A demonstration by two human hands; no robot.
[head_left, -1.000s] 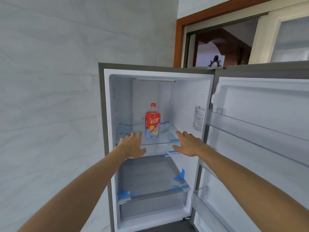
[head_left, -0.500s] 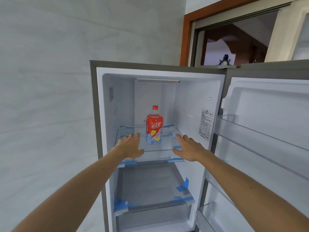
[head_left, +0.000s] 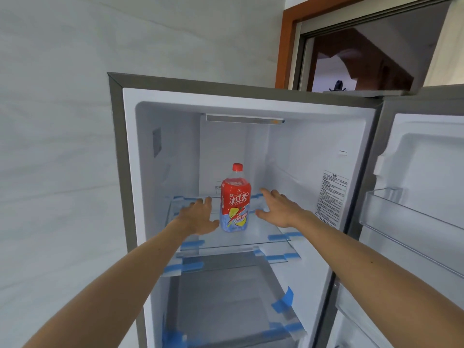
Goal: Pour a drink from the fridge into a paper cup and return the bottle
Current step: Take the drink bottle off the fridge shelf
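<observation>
Bottle: the bottle [head_left: 235,199] stands straight up in the middle of the frame, on the glass shelf [head_left: 253,238] inside the fridge [head_left: 118,172]
Bottle look: red cap on top, red label with white letters, pale blue at the bottom
Left hand: the left hand [head_left: 199,218] is just left of the bottle, low by its bottom half, fingers spread wide and holding nothing; I cannot tell if the thumb touches the bottle
Right hand: the right hand [head_left: 278,209] is just right of the bottle, fingers spread wide too, holding nothing, with a small gap to the bottle
Both hands: they are apart, one on each side, with the bottle between them
Arms: two bare arms come up from the bottom corners of the frame into the fridge
Shelf: clear glass with blue tape [head_left: 189,244] stuck at its corners
Lower shelf: another shelf [head_left: 226,302] sits under it, in the lower middle of the frame, also with blue tape
Fridge door: the door [head_left: 426,197] hangs open at the right of the frame, with a clear door bin [head_left: 406,217]
Sticker: a white sticker [head_left: 331,197] with small print is on the right inside wall
Wall: a pale grey wall [head_left: 55,146] fills the left of the frame
Doorway: a brown wooden doorway [head_left: 286,41] is at the upper right
</observation>
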